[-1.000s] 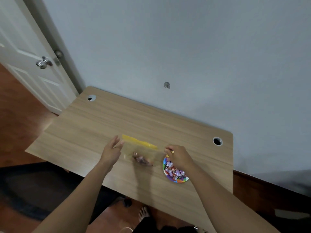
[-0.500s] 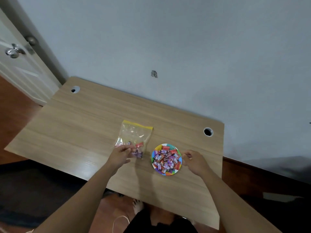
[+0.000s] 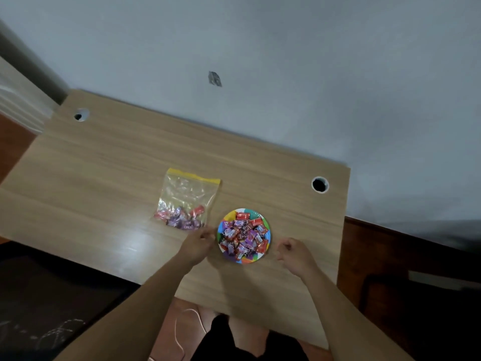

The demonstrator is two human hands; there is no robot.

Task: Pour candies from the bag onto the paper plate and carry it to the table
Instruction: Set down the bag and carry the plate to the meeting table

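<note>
A small paper plate (image 3: 249,260) with a rainbow rim lies on the wooden desk (image 3: 104,178), heaped with red and purple wrapped candies (image 3: 243,237). To its upper left a clear zip bag (image 3: 187,194) with a yellow strip lies flat, with a few candies left in its near end. My left hand (image 3: 197,244) is at the plate's left rim, fingertips right against it and loosely curled. My right hand (image 3: 294,252) hovers a short gap off the plate's right rim, fingers curled, holding nothing.
The desk stands against a grey wall and has a cable hole at the back left (image 3: 81,115) and the back right (image 3: 320,184). A white door frame (image 3: 18,100) stands at the far left. Dark floor and a mat lie below the near edge.
My left hand let go of the bag and moved right to the plate's left rim. The bag now lies alone. My right hand stayed just right of the plate.
</note>
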